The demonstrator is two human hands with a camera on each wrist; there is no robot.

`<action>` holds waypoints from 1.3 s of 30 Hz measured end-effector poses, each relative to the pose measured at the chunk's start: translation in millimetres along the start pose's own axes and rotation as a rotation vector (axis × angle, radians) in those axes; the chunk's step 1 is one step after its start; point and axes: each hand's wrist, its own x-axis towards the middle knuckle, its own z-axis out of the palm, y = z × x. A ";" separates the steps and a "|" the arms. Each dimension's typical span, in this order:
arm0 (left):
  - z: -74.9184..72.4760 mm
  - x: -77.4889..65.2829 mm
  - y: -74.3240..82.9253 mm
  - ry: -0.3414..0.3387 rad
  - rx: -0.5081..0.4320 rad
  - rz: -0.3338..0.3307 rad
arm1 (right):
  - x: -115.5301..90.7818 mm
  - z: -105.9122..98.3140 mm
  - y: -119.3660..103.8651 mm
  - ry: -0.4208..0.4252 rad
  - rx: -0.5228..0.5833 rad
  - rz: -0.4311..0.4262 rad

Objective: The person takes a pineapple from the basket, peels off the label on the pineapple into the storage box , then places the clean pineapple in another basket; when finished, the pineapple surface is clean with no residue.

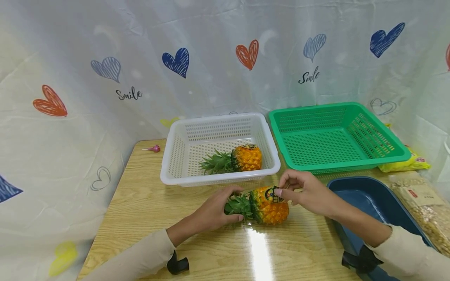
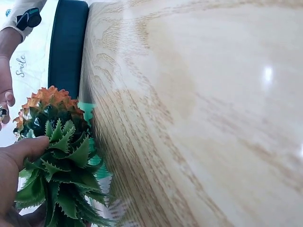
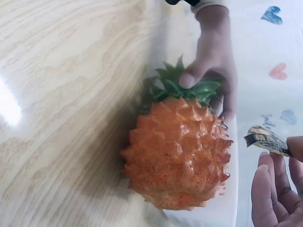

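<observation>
A pineapple (image 1: 272, 212) with a spiky orange body and green leaves (image 2: 66, 165) lies on its side on the wooden table. My left hand (image 1: 214, 210) grips it by the leafy crown, its thumb across the leaves in the left wrist view. Between thumb and finger, my right hand (image 1: 307, 191) pinches a dark label sticker (image 3: 267, 140) with a yellowish edge. In the right wrist view the sticker is apart from the fruit's side. A second pineapple (image 1: 247, 158), with a label on top, lies in the white basket (image 1: 219, 180) behind.
Right of the white basket is a green basket (image 1: 327, 146). A dark blue tray (image 1: 365, 195) sits under my right forearm, beside a bag of grains (image 1: 422, 203) and a yellow packet (image 1: 408, 164). A small lollipop (image 1: 154, 148) lies at the table's far left. A printed curtain (image 1: 211, 89) hangs behind.
</observation>
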 end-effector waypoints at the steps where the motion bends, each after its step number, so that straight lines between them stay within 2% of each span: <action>1: -0.2 -0.2 0.0 -0.001 0.000 -0.001 | -0.3 -0.4 -1.0 -0.006 0.000 0.003; 17: -1.9 -1.6 0.3 -0.008 0.000 -0.015 | -10.5 -13.9 5.3 -0.050 0.052 0.049; 27: -1.4 -1.6 -2.6 -0.015 -0.003 -0.004 | -23.0 -25.7 16.1 -0.035 0.088 0.128; 39: -2.1 -0.1 -1.2 -0.023 -0.006 -0.001 | -40.9 -45.8 28.1 -0.023 0.090 0.151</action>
